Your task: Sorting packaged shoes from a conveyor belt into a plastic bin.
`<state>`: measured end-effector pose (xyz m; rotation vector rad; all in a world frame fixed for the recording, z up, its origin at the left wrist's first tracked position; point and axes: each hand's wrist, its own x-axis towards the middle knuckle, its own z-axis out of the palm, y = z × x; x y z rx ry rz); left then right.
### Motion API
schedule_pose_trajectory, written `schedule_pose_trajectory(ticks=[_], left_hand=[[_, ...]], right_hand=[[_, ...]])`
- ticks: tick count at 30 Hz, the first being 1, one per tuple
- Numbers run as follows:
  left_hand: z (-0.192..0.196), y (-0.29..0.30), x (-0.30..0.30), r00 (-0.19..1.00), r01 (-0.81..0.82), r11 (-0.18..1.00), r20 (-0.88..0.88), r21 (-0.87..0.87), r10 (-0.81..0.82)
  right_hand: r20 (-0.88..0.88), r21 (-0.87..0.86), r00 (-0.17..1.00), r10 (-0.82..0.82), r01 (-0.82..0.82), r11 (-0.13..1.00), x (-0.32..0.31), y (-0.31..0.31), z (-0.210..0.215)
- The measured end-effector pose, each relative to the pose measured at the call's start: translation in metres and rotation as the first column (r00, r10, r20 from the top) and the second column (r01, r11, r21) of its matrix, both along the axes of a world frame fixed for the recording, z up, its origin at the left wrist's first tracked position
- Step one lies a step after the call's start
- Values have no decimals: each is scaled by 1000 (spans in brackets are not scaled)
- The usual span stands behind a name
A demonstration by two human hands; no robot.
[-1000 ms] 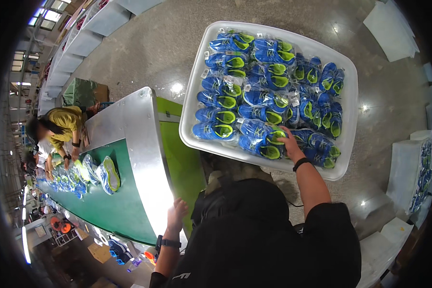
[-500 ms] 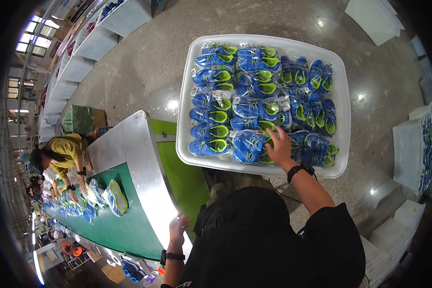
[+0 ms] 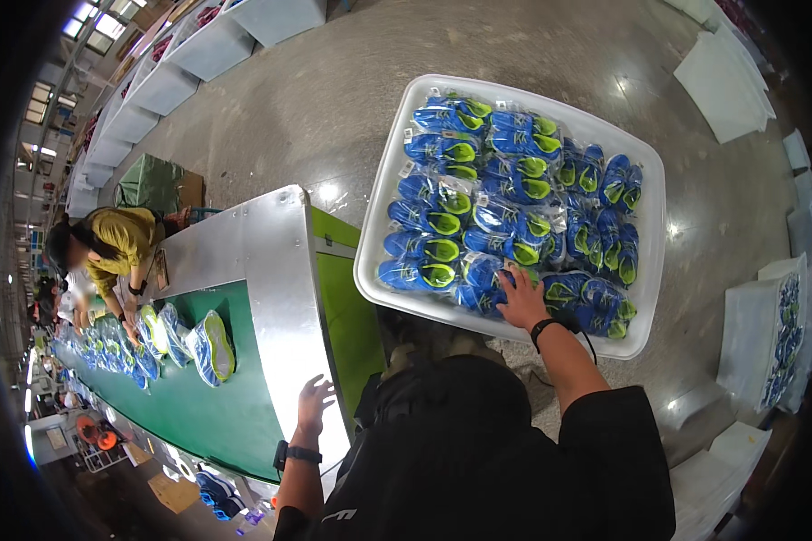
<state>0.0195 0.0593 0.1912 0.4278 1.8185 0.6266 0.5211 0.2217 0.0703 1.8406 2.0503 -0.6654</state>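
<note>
"Many risks here?"

"One: the bagged blue shoes [image 3: 480,270] under the right hand [image 3: 523,305], its fingers spread, could slip; their wrapping looks slick."

"And the left hand [image 3: 313,406]?"

"Loosely spread, empty, near a metal-edged table [image 3: 284,284]."

"Containers?"

"A white tub [image 3: 654,225] of tight shoe rows; that pair lies by its near rim."

Head-worn fisheye view, facing steeply down past the torso [image 3: 478,442]. The shoes [image 3: 514,180] and table [image 3: 244,415] are close below.
</note>
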Motion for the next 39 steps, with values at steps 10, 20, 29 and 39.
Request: schedule_pose_trajectory(ticks=[10,20,29,39], left_hand=[[-40,5,-135,960,-166,978,-207,128,190],[-100,-3,-349,498,-188,936,-792,297,352],[-41,178,-278,744,205,763,-604,613,285],[7,311,-114,770,545,585,-635,601,-64]], right_hand=[[-373,393,921,-112,266,880,-5,-13,3],[-539,224,732,-417,601,767,-60,-78,-23],[-472,221,726,-500,646,730,-149,-52,58],[-352,78,707,-614,676,733,-135,-147,10]])
